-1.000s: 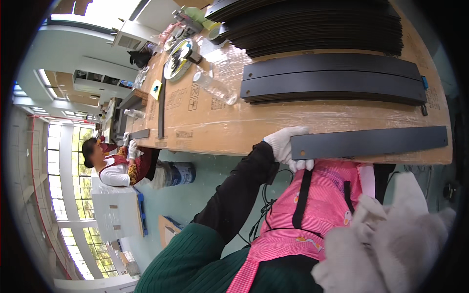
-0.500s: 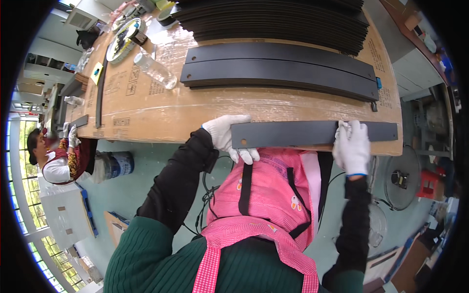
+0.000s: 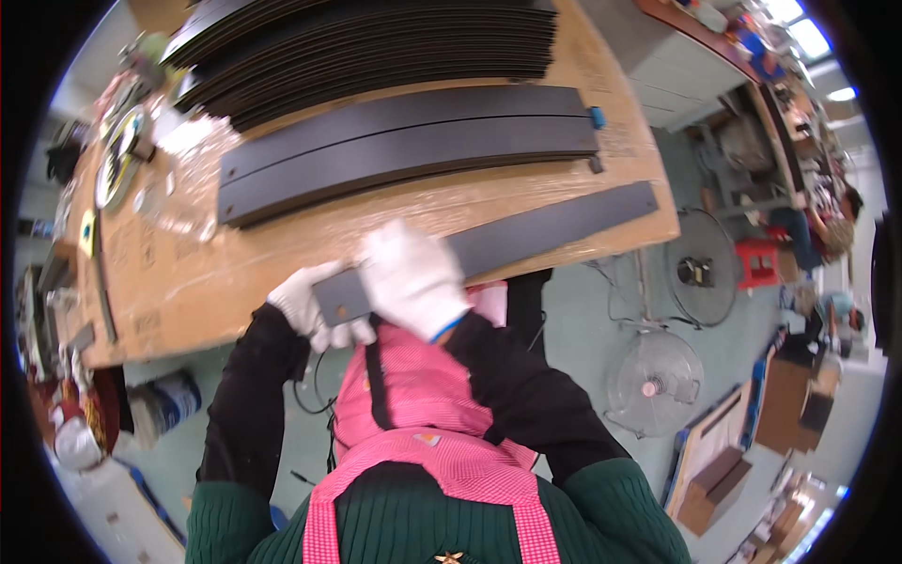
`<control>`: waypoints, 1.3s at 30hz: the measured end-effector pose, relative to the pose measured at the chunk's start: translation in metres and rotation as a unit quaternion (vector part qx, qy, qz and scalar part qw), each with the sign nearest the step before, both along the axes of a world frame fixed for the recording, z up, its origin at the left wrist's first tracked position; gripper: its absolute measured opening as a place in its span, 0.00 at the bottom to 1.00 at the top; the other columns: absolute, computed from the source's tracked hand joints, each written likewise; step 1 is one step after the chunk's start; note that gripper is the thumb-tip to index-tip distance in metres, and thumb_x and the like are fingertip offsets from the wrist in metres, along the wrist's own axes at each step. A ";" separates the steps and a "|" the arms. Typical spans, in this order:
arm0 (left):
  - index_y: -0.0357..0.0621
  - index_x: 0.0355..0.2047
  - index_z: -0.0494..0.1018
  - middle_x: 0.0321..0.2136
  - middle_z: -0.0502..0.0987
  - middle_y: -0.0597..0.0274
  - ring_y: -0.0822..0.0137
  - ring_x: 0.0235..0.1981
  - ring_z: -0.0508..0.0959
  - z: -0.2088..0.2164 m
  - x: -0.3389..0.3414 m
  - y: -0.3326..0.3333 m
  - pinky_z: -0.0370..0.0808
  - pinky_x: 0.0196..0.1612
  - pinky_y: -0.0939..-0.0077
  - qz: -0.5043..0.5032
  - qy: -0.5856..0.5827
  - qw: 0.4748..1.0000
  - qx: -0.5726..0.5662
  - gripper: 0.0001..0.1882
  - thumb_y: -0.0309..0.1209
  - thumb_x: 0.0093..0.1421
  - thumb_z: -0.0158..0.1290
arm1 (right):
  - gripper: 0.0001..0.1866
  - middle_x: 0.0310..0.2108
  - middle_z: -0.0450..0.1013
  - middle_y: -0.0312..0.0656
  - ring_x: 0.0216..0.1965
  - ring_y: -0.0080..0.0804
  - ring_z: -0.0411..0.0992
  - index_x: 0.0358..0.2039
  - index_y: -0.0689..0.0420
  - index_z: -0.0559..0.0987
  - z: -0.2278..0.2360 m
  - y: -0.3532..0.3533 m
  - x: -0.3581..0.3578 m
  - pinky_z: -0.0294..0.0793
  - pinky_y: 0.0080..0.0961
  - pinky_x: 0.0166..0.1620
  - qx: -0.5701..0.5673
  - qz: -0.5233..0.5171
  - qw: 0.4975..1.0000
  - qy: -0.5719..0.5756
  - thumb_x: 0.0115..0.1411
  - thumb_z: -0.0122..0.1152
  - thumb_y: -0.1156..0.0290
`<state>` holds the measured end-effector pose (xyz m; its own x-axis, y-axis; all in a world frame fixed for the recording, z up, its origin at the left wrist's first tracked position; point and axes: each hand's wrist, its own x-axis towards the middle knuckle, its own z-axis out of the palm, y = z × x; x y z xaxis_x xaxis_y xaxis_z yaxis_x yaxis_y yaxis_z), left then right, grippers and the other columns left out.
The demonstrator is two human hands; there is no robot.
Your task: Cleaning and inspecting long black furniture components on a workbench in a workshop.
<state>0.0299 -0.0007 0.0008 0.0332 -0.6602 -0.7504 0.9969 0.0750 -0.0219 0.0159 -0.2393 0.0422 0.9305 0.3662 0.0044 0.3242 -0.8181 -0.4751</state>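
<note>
A long dark grey slat (image 3: 564,218) with a small hole near its left end lies at a slant along the table's front edge. My gloved left hand (image 3: 303,299) grips that left end, thumb side above and fingers curled below. My gloved right hand (image 3: 412,278) presses on the top face close to the left hand, its fingers bunched and smeared by motion. Whatever the right fingers hold, if anything, is hidden. Just beyond lie two side-by-side piles of similar slats (image 3: 404,141).
A taller stack of dark slats (image 3: 395,56) stands farther back on the cardboard-covered table (image 3: 272,273). A clear bottle (image 3: 177,214) and a round tray (image 3: 117,169) are at the left. Floor fans (image 3: 655,383) and a red stool (image 3: 757,263) stand right. Other people are at both sides.
My right hand has slid left along the slat, from near its right end to beside my left hand. The slat now slants, its right end farther away. The view has turned rightward.
</note>
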 end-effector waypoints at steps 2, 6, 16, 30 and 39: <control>0.31 0.53 0.73 0.40 0.82 0.30 0.35 0.25 0.82 0.000 -0.009 0.003 0.77 0.19 0.53 0.061 -0.078 0.995 -0.027 0.34 0.55 0.74 0.39 | 0.12 0.39 0.77 0.48 0.44 0.49 0.78 0.38 0.55 0.81 -0.015 -0.094 0.027 0.80 0.48 0.47 -0.108 -0.128 0.982 -0.084 0.67 0.52 0.63; 0.27 0.54 0.71 0.41 0.81 0.34 0.32 0.27 0.81 0.017 -0.015 -0.008 0.81 0.34 0.42 0.136 -0.082 0.987 0.012 0.30 0.49 0.74 0.44 | 0.16 0.45 0.76 0.58 0.47 0.59 0.77 0.42 0.58 0.79 -0.025 -0.292 0.065 0.77 0.50 0.52 -0.148 -0.465 0.868 -0.092 0.69 0.52 0.58; 0.35 0.75 0.55 0.46 0.80 0.57 0.77 0.36 0.74 0.052 0.008 0.012 0.75 0.32 0.82 -0.186 -0.377 0.907 0.002 0.43 0.53 0.73 0.51 | 0.20 0.31 0.82 0.52 0.32 0.43 0.82 0.36 0.65 0.81 0.010 -0.423 0.081 0.81 0.36 0.42 0.110 -0.555 0.807 -0.169 0.69 0.63 0.56; 0.43 0.74 0.60 0.39 0.77 0.68 0.75 0.29 0.72 0.125 -0.012 0.009 0.73 0.32 0.79 -0.363 -0.412 0.831 0.090 0.31 0.43 0.76 0.42 | 0.05 0.22 0.70 0.31 0.25 0.32 0.72 0.31 0.45 0.79 -0.039 -0.164 0.022 0.71 0.34 0.31 0.047 -0.070 0.903 -0.421 0.60 0.64 0.61; 0.39 0.77 0.54 0.37 0.78 0.64 0.76 0.25 0.70 0.127 -0.036 0.000 0.71 0.30 0.80 -0.324 -0.437 0.831 0.116 0.34 0.40 0.75 0.40 | 0.13 0.22 0.71 0.40 0.21 0.35 0.68 0.25 0.59 0.75 -0.037 -0.352 0.053 0.73 0.35 0.31 0.167 -0.330 0.863 -0.343 0.62 0.69 0.69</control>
